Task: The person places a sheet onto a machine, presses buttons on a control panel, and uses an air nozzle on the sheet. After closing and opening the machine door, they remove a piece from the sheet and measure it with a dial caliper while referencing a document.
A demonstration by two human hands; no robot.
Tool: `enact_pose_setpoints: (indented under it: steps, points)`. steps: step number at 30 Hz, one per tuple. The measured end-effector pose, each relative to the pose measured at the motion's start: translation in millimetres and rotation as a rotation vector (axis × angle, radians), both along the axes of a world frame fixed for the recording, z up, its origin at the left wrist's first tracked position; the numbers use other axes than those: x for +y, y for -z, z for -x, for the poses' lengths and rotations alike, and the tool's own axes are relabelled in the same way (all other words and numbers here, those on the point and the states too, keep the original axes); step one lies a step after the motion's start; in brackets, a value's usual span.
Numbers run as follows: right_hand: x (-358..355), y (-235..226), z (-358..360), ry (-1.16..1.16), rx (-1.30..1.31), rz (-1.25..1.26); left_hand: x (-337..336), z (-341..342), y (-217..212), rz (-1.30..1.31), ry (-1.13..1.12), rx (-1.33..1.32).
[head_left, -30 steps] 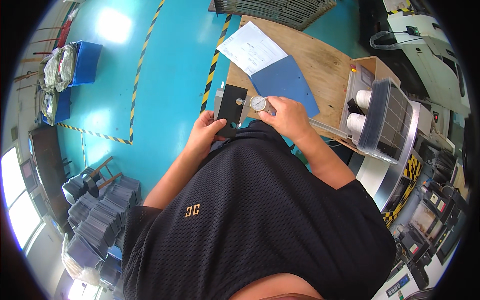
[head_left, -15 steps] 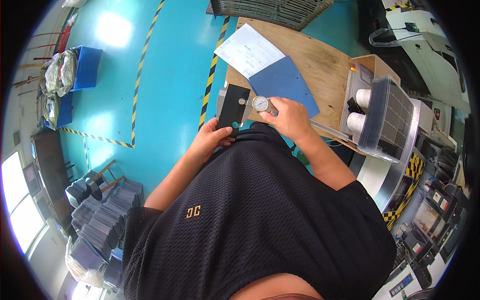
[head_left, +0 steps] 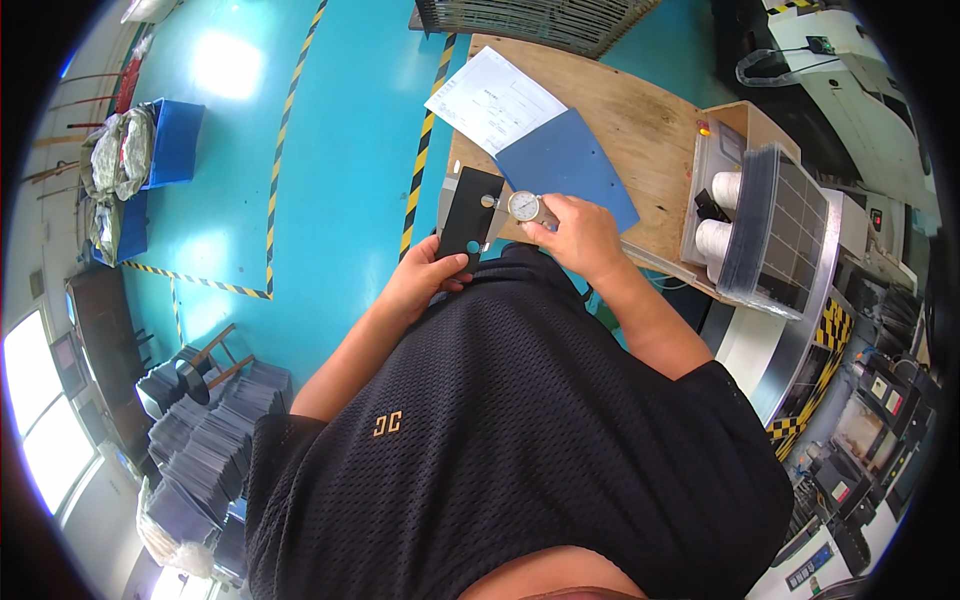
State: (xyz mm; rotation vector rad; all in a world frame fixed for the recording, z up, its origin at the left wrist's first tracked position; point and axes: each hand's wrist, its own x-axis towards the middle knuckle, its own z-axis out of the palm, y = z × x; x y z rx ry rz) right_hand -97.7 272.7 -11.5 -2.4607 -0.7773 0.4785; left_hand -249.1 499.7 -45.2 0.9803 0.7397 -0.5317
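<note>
At the near edge of the wooden tabletop (head_left: 640, 120), the left hand (head_left: 425, 275) pinches the lower end of a flat black plate (head_left: 470, 212). At its 3 o'clock the right hand (head_left: 580, 235) grips a dial gauge (head_left: 523, 206), touching the plate's right edge. A blue folder (head_left: 565, 165) lies at 1 o'clock.

left hand (head_left: 425, 278): fingers curled, gripping | right hand (head_left: 580, 235): closed, gripping
</note>
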Motion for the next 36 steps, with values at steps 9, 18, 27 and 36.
enact_pose_setpoints:
  steps: [9, 18, 27, 36]
  points:
    - [-3, 2, 2, 0.037, 0.012, -0.026, 5, 1, -4, 0.057, 0.021, -0.049]
    - [-12, 0, -10, 0.125, -0.024, -0.060, 51, 18, -27, -0.055, 0.119, -0.150]
    - [-10, -7, -9, 0.097, -0.047, -0.063, 98, 27, -27, -0.148, -0.171, -0.362]
    - [-5, -8, -3, 0.043, -0.056, -0.037, 50, -3, -10, 0.158, -0.348, -0.252]
